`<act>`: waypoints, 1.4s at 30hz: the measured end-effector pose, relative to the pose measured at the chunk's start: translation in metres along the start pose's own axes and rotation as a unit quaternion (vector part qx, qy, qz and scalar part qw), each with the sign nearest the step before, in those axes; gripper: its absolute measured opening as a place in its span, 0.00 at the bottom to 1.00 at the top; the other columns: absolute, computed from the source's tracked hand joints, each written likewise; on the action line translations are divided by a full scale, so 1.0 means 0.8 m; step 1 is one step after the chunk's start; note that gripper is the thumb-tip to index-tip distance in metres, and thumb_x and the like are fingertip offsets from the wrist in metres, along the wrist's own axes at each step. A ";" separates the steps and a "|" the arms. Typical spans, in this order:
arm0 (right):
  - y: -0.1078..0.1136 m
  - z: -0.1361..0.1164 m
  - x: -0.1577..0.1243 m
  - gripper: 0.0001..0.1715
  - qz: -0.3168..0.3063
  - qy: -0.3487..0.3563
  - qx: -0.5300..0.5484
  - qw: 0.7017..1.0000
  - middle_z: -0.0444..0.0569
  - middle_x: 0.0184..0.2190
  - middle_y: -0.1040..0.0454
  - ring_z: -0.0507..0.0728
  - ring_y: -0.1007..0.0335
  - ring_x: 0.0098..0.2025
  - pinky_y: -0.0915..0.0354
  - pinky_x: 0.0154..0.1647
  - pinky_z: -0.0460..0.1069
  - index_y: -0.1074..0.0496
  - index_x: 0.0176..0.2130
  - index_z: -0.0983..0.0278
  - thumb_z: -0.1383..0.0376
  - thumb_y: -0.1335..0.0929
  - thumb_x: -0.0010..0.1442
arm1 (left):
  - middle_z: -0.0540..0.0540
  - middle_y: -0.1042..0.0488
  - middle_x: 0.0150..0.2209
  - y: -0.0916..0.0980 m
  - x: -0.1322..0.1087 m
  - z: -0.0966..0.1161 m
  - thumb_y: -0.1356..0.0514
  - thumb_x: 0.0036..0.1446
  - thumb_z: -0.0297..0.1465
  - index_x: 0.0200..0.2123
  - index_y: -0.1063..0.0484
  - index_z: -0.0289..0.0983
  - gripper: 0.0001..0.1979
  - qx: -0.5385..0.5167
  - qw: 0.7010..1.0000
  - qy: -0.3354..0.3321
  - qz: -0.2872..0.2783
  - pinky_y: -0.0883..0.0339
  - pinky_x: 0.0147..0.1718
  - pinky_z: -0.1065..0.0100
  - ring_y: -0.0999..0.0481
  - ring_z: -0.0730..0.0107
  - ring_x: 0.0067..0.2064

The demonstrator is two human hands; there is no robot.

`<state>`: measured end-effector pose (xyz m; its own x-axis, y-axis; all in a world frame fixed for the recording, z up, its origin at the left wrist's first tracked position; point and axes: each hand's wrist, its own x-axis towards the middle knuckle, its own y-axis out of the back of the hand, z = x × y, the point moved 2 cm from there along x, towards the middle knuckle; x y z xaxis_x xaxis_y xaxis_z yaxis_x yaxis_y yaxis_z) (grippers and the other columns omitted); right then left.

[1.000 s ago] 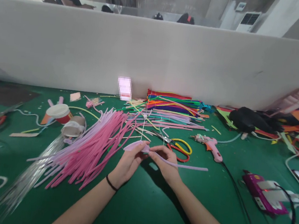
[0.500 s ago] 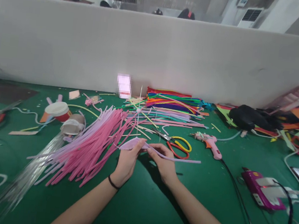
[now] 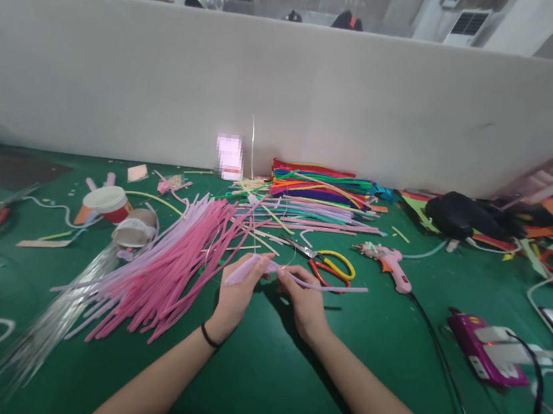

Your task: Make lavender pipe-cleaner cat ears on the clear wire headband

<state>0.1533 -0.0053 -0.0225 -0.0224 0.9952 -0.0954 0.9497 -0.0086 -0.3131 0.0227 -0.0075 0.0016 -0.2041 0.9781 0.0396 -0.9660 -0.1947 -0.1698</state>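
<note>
Both my hands meet over the green table (image 3: 255, 379) and pinch one lilac pipe cleaner (image 3: 332, 286). My left hand (image 3: 236, 293) grips its folded, leaf-shaped end (image 3: 241, 271). My right hand (image 3: 302, 301) pinches the stem just beside it, and the free end sticks out to the right. A thin pale wire (image 3: 252, 138) rises from between the hands towards the wall. Left of my hands lies a big pile of pink and lilac pipe cleaners (image 3: 167, 274).
Yellow and red scissors (image 3: 330, 266) and a pink glue gun (image 3: 390, 265) lie just beyond my right hand. A stack of coloured pipe cleaners (image 3: 319, 185) sits by the grey wall. Paper cups (image 3: 105, 203) stand at left, a purple device (image 3: 488, 347) with cables at right.
The folded end has tilted down in my left hand, and the thin wire has swung upward. Both hands have shifted slightly towards me, and the free end has shortened on the right.
</note>
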 end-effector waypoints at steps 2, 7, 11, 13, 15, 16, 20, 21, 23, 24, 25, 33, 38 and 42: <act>0.000 0.000 0.000 0.13 0.000 -0.026 0.025 0.999 0.45 0.25 0.27 0.50 0.35 0.27 0.36 0.27 0.45 0.23 0.30 0.64 0.56 0.25 0.48 | 0.47 0.22 0.30 0.001 -0.003 0.008 0.35 0.52 0.35 0.36 0.19 0.38 0.10 0.051 0.998 -0.040 -0.006 0.35 0.33 0.70 0.27 0.69 0.30; -0.001 -0.001 -0.003 0.14 -0.001 -0.069 0.062 0.996 0.46 0.27 0.26 0.51 0.32 0.29 0.35 0.24 0.43 0.22 0.31 0.64 0.57 0.24 0.46 | 0.44 0.23 0.34 0.001 -0.010 0.019 0.35 0.50 0.31 0.30 0.19 0.41 0.04 0.103 0.986 -0.128 -0.019 0.35 0.40 0.68 0.27 0.64 0.36; 0.000 0.002 -0.002 0.15 -0.019 -0.076 0.071 0.994 0.48 0.28 0.24 0.50 0.31 0.28 0.36 0.22 0.42 0.22 0.32 0.65 0.58 0.24 0.46 | 0.43 0.25 0.37 0.006 -0.012 0.016 0.34 0.49 0.29 0.38 0.19 0.43 0.11 0.157 0.973 -0.151 -0.082 0.34 0.42 0.66 0.27 0.62 0.38; 0.003 0.003 0.001 0.15 -0.015 -0.080 0.075 0.994 0.47 0.26 0.25 0.50 0.31 0.26 0.36 0.22 0.42 0.22 0.31 0.66 0.58 0.24 0.45 | 0.42 0.25 0.38 0.008 -0.013 0.014 0.33 0.48 0.29 0.39 0.20 0.43 0.12 0.153 0.971 -0.148 -0.109 0.35 0.44 0.65 0.27 0.61 0.40; 0.006 0.003 0.004 0.16 -0.007 -0.085 0.081 0.993 0.46 0.24 0.25 0.50 0.31 0.25 0.36 0.22 0.42 0.22 0.30 0.66 0.57 0.23 0.43 | 0.42 0.25 0.39 0.008 -0.013 0.012 0.34 0.48 0.28 0.43 0.21 0.43 0.16 0.155 0.966 -0.151 -0.144 0.36 0.47 0.64 0.28 0.60 0.43; 0.008 0.002 0.007 0.17 -0.005 -0.090 0.083 0.992 0.46 0.24 0.25 0.50 0.31 0.25 0.35 0.23 0.43 0.23 0.30 0.66 0.57 0.23 0.42 | 0.41 0.25 0.41 0.007 -0.012 0.010 0.35 0.49 0.27 0.46 0.23 0.42 0.18 0.159 0.963 -0.155 -0.156 0.37 0.49 0.64 0.28 0.60 0.44; 0.018 -0.004 0.018 0.19 -0.005 -0.098 0.089 0.991 0.47 0.27 0.23 0.52 0.27 0.28 0.32 0.28 0.44 0.23 0.32 0.65 0.57 0.22 0.41 | 0.43 0.25 0.43 0.008 0.003 -0.002 0.38 0.49 0.23 0.55 0.31 0.41 0.28 0.153 0.974 -0.120 -0.115 0.32 0.42 0.67 0.26 0.63 0.43; 0.021 -0.006 0.021 0.19 -0.003 -0.093 0.090 0.992 0.46 0.28 0.23 0.52 0.27 0.29 0.32 0.29 0.44 0.23 0.33 0.65 0.57 0.23 0.42 | 0.44 0.24 0.41 0.009 0.009 -0.006 0.38 0.49 0.24 0.54 0.31 0.41 0.27 0.141 0.979 -0.092 -0.116 0.31 0.39 0.68 0.25 0.64 0.41; 0.027 -0.009 0.027 0.18 0.005 -0.077 0.096 0.992 0.45 0.28 0.24 0.52 0.26 0.30 0.32 0.29 0.44 0.23 0.33 0.64 0.58 0.23 0.43 | 0.44 0.23 0.40 0.010 0.019 -0.014 0.37 0.47 0.25 0.46 0.25 0.38 0.19 0.096 0.986 -0.033 -0.133 0.30 0.37 0.68 0.23 0.64 0.39; 0.030 -0.010 0.029 0.17 0.010 -0.068 0.100 0.993 0.45 0.28 0.24 0.51 0.26 0.30 0.32 0.29 0.43 0.23 0.33 0.64 0.58 0.23 0.44 | 0.44 0.23 0.40 0.010 0.023 -0.016 0.36 0.47 0.26 0.44 0.24 0.37 0.18 0.066 0.987 0.002 -0.145 0.29 0.36 0.68 0.23 0.63 0.38; 0.032 -0.010 0.031 0.17 0.013 -0.059 0.104 0.993 0.44 0.28 0.25 0.51 0.26 0.30 0.32 0.29 0.43 0.24 0.33 0.64 0.58 0.23 0.44 | 0.43 0.22 0.40 0.011 0.026 -0.018 0.36 0.47 0.27 0.44 0.24 0.37 0.17 0.032 0.987 0.036 -0.154 0.29 0.36 0.67 0.23 0.64 0.37; 0.035 -0.008 0.037 0.20 0.015 -0.027 0.117 0.993 0.45 0.30 0.25 0.52 0.26 0.32 0.30 0.33 0.46 0.26 0.35 0.64 0.57 0.23 0.44 | 0.38 0.22 0.39 0.015 0.029 -0.016 0.39 0.54 0.33 0.39 0.23 0.32 0.12 -0.181 0.937 0.219 -0.204 0.27 0.36 0.66 0.22 0.63 0.37; 0.032 -0.004 0.038 0.20 0.014 -0.020 0.118 0.993 0.44 0.30 0.25 0.50 0.27 0.31 0.30 0.34 0.44 0.26 0.36 0.63 0.57 0.23 0.45 | 0.42 0.23 0.37 0.018 0.030 -0.020 0.36 0.53 0.32 0.41 0.25 0.35 0.12 -0.167 0.925 0.257 -0.224 0.27 0.34 0.73 0.22 0.70 0.35; 0.029 -0.003 0.038 0.20 -0.001 -0.014 0.114 0.993 0.46 0.34 0.24 0.51 0.27 0.33 0.29 0.36 0.46 0.25 0.38 0.63 0.57 0.24 0.45 | 0.46 0.24 0.34 0.020 0.038 -0.027 0.32 0.48 0.26 0.40 0.25 0.34 0.14 -0.157 0.939 0.231 -0.202 0.28 0.33 0.78 0.25 0.79 0.29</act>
<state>0.1754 0.0246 -0.0305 -0.0351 0.9922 -0.1198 0.8541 -0.0324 -0.5191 0.0048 0.0205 -0.0209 0.3294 0.9087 -0.2565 -0.8408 0.1588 -0.5175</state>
